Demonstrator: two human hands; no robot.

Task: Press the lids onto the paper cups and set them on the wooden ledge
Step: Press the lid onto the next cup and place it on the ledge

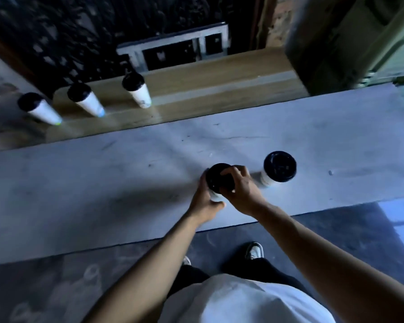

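Observation:
A white paper cup (pixel 214 195) with a black lid (pixel 216 177) stands on the grey counter (pixel 103 178). My left hand (pixel 205 206) grips the cup's side from the left. My right hand (pixel 239 187) curls over the lid's right rim, fingertips on top of it. To the right stands a second lidded cup (pixel 278 169), untouched. Three lidded cups stand on the wooden ledge (pixel 219 85) behind: one at the far left (pixel 39 108), one beside it (pixel 85 99), and one further right (pixel 137 89).
Beyond the ledge are a dark patterned surface and a metal frame (pixel 173 47). A green cabinet (pixel 359 38) rises at the upper right. The counter's near edge runs just in front of my shoes (pixel 254 250) on the dark floor.

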